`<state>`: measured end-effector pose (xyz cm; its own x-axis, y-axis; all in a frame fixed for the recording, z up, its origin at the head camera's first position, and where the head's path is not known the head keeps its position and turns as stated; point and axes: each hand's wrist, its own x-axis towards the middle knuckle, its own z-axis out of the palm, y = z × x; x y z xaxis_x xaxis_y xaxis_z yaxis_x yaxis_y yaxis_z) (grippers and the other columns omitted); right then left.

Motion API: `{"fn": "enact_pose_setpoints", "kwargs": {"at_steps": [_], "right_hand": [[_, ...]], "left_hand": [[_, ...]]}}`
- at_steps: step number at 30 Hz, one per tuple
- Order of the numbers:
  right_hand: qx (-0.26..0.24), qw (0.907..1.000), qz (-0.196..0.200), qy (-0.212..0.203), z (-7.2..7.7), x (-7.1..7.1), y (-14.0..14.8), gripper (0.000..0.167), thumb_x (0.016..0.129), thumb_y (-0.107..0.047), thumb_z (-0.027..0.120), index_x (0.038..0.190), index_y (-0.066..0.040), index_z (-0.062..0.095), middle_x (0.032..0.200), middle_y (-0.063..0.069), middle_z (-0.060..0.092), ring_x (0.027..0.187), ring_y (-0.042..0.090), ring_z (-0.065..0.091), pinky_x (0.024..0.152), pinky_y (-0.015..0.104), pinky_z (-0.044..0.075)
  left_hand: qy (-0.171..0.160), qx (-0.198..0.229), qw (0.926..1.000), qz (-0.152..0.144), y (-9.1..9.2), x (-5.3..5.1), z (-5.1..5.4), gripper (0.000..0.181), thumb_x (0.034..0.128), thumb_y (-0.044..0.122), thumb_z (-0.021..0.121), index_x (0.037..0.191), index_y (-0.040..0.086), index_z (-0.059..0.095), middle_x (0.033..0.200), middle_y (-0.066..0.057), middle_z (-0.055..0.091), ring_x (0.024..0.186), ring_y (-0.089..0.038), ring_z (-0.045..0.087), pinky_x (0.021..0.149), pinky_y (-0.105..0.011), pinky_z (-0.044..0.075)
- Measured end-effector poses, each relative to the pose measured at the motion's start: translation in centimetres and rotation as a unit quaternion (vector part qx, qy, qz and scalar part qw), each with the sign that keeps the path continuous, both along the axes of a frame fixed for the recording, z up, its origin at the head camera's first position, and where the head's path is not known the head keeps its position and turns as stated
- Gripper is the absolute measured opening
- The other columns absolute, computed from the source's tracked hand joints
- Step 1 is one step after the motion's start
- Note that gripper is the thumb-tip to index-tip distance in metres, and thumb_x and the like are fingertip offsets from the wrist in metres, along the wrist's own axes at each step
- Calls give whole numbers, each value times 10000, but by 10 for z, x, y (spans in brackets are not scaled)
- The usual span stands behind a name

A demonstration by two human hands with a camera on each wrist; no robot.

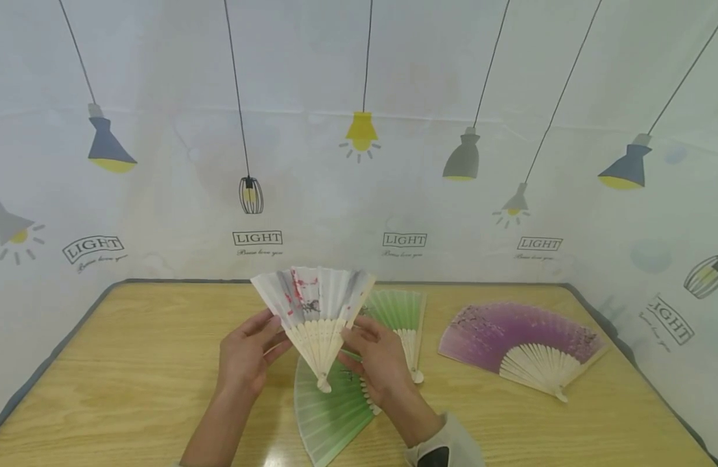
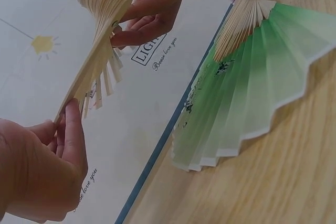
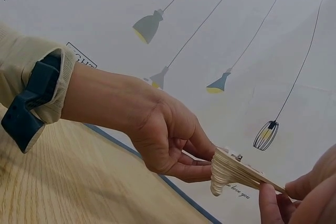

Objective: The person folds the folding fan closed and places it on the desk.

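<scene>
A white folding fan (image 1: 318,301) with red blossoms and grey strokes is partly spread and held up over the table, its pale slats meeting at a pivot that points down. My left hand (image 1: 248,353) pinches its left outer rib between thumb and fingers. On the opposite side, my right hand (image 1: 379,360) pinches the right edge. The left wrist view shows the fan's slats (image 2: 89,72) nearly edge-on between both hands. From the right wrist, the slat stack (image 3: 236,169) appears, with the printed face mostly hidden.
Below the hands lies a spread green fan (image 1: 329,402), partly covered by the right arm. Another green fan (image 1: 396,311) sits behind the right hand. A spread purple fan (image 1: 516,331) rests at the right of the wooden table (image 1: 131,370). A lamp-printed curtain (image 1: 312,162) surrounds the table.
</scene>
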<state>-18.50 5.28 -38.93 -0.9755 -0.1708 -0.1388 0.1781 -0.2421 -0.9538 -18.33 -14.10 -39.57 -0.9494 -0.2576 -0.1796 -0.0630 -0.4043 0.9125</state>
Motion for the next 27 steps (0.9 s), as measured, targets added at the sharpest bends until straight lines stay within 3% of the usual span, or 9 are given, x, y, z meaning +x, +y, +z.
{"fn": "enact_pose_setpoints", "kwargs": {"at_steps": [19,27], "right_hand": [[-35,9999,135,52,-1,1,0,573,951,-107,604,1420,76,331,1390,289,344,1071,272,540,873,310,547],[-15,9998,194,85,0,1,-1,552,952,-127,608,1409,61,362,1333,249,415,1042,249,558,874,306,546]], "left_hand": [[22,14,10000,-48,1,0,0,398,927,-18,586,1317,-50,509,958,-44,688,872,-215,674,840,-366,565],[38,-18,9999,-104,1,1,0,395,927,-12,589,1314,-45,515,972,-56,691,889,-228,673,835,-365,568]]}}
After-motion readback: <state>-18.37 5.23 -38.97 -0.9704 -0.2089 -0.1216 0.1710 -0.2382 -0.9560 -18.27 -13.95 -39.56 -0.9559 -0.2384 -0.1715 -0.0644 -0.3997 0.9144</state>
